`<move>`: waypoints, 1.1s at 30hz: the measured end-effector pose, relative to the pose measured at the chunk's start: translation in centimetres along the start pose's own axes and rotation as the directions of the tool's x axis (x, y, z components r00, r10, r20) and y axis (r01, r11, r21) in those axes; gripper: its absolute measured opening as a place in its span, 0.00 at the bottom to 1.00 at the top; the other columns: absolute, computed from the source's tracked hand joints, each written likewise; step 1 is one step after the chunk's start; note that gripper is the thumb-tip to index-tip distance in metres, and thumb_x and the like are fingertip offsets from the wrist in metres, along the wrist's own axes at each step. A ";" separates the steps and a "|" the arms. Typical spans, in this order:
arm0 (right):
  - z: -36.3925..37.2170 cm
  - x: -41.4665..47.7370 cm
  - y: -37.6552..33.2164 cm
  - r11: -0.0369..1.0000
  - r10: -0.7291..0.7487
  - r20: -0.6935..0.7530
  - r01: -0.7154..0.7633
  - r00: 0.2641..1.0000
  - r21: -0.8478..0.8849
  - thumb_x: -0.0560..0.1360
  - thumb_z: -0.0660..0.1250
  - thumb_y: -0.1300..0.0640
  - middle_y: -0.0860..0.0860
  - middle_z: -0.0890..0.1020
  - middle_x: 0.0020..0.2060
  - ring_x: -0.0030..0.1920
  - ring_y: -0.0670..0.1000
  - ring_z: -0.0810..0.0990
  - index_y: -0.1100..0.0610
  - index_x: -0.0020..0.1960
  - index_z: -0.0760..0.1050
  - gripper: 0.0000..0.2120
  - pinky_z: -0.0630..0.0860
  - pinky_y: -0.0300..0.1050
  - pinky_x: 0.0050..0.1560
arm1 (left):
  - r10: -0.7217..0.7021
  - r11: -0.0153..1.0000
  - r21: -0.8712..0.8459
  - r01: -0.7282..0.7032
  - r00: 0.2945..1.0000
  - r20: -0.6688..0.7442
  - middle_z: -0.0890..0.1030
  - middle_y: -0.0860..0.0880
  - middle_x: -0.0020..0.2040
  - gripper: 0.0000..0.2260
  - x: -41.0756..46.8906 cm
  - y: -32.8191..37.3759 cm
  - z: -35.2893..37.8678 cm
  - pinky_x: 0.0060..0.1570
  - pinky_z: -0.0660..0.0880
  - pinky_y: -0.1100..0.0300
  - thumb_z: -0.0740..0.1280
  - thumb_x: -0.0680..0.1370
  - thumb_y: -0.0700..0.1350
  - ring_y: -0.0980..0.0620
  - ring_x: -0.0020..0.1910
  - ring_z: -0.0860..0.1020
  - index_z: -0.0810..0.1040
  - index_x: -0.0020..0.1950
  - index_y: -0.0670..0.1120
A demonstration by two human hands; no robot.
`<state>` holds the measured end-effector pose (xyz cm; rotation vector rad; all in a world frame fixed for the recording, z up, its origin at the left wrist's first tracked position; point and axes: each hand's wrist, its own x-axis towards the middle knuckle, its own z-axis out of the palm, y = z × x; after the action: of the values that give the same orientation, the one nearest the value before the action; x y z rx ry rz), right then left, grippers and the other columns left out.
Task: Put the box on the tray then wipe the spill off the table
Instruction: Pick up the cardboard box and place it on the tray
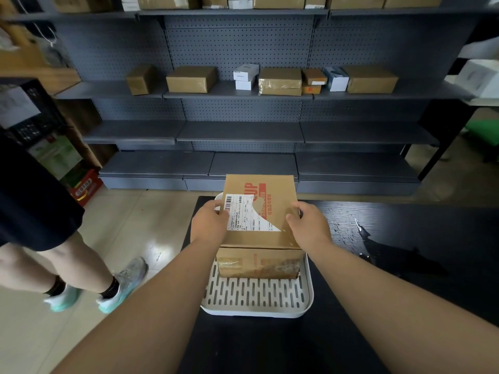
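Note:
A brown cardboard box point(266, 201) with red print and a white shipping label stands on the white slotted tray point(253, 296), over its far half. My left hand point(209, 221) grips the box's left side and my right hand point(307, 224) grips its right side. The tray lies at the left end of a black table point(270, 346). A shiny wet spill point(378, 245) spreads on the table to the right of the tray. No cloth is in view.
Another person's legs and shoes point(89, 287) stand on the tiled floor left of the table. Grey pegboard shelving point(240, 130) with several cardboard boxes point(191, 79) fills the wall behind. Crates and cartons are stacked at far left.

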<state>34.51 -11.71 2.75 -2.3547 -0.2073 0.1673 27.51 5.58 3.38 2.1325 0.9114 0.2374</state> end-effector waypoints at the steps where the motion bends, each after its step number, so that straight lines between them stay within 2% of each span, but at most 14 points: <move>1: -0.1 -0.1 0.0 1.000 -0.001 -0.009 0.001 1.000 0.006 0.80 0.60 0.56 0.52 0.72 0.67 0.63 0.53 0.73 0.54 0.70 0.69 0.18 0.71 0.42 0.56 | 0.004 1.000 0.010 -0.004 1.000 -0.009 0.81 0.48 0.60 0.15 -0.1 0.0 -0.1 0.32 0.65 0.66 0.60 0.80 0.44 0.53 0.46 0.76 0.74 0.67 0.47; 5: -0.6 -0.5 0.2 0.999 -0.019 -0.050 0.020 0.999 0.025 0.80 0.60 0.56 0.52 0.73 0.66 0.62 0.52 0.74 0.54 0.68 0.71 0.17 0.72 0.43 0.55 | 0.070 0.996 0.066 -0.068 0.997 -0.039 0.81 0.48 0.57 0.15 -0.7 0.4 -0.2 0.32 0.67 0.65 0.59 0.80 0.46 0.52 0.45 0.77 0.75 0.65 0.46; 6: -0.8 -0.7 0.3 0.999 -0.024 -0.059 0.026 0.998 0.025 0.80 0.60 0.56 0.51 0.73 0.66 0.62 0.52 0.75 0.54 0.67 0.72 0.17 0.72 0.43 0.55 | 0.099 0.992 0.084 -0.095 0.994 -0.046 0.81 0.48 0.57 0.15 -1.0 0.5 -0.2 0.35 0.71 0.64 0.59 0.80 0.47 0.52 0.46 0.77 0.76 0.65 0.47; 8: -1.3 -1.0 0.7 0.999 -0.040 -0.075 0.042 0.996 0.026 0.80 0.60 0.56 0.50 0.74 0.65 0.60 0.51 0.75 0.53 0.65 0.74 0.15 0.72 0.42 0.51 | 0.161 0.979 0.133 -0.151 0.985 -0.067 0.80 0.47 0.59 0.15 -1.6 1.0 0.0 0.50 0.77 0.56 0.59 0.80 0.48 0.48 0.54 0.78 0.76 0.65 0.48; 9: -1.6 -1.2 1.0 0.998 -0.052 -0.083 0.054 0.995 0.023 0.79 0.60 0.56 0.50 0.74 0.64 0.59 0.51 0.76 0.52 0.64 0.75 0.14 0.71 0.41 0.49 | 0.191 0.970 0.168 -0.176 0.978 -0.080 0.79 0.46 0.61 0.16 -2.1 1.3 0.0 0.56 0.75 0.52 0.60 0.80 0.48 0.47 0.58 0.77 0.76 0.65 0.47; 11: -2.4 -1.7 1.5 0.996 -0.086 -0.103 0.086 0.991 0.003 0.79 0.61 0.57 0.49 0.75 0.62 0.57 0.50 0.75 0.51 0.62 0.77 0.13 0.71 0.42 0.49 | 0.253 0.939 0.261 -0.222 0.963 -0.092 0.76 0.46 0.65 0.16 -3.2 2.2 0.1 0.62 0.71 0.51 0.59 0.80 0.49 0.46 0.63 0.73 0.74 0.66 0.47; 18: -6.4 -4.0 4.0 0.960 -0.229 -0.125 0.203 0.965 -0.194 0.80 0.59 0.56 0.50 0.75 0.63 0.64 0.52 0.69 0.54 0.64 0.75 0.15 0.68 0.48 0.63 | 0.431 0.782 0.504 -0.367 0.902 -0.011 0.75 0.50 0.65 0.17 -7.3 5.2 1.5 0.63 0.67 0.52 0.55 0.81 0.52 0.48 0.64 0.72 0.74 0.66 0.50; 26: -12.9 -7.3 9.4 0.907 -0.295 -0.120 0.239 0.948 -0.346 0.80 0.58 0.54 0.49 0.74 0.64 0.66 0.50 0.68 0.52 0.66 0.73 0.16 0.69 0.46 0.64 | 0.527 0.640 0.600 -0.479 0.843 0.111 0.75 0.50 0.64 0.17 -14.0 9.2 5.6 0.65 0.65 0.53 0.54 0.81 0.52 0.49 0.64 0.71 0.72 0.66 0.50; 33: -21.2 -11.5 16.6 0.885 -0.297 -0.143 0.216 0.944 -0.413 0.80 0.58 0.53 0.48 0.75 0.63 0.65 0.51 0.69 0.52 0.66 0.73 0.16 0.67 0.44 0.62 | 0.582 0.535 0.666 -0.519 0.799 0.155 0.76 0.49 0.62 0.17 -22.8 13.7 11.5 0.61 0.67 0.54 0.55 0.81 0.54 0.47 0.63 0.73 0.73 0.65 0.49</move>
<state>28.78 -40.16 6.74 -2.6890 -0.4911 -0.2701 23.31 -22.63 8.59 3.1200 0.3190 0.3488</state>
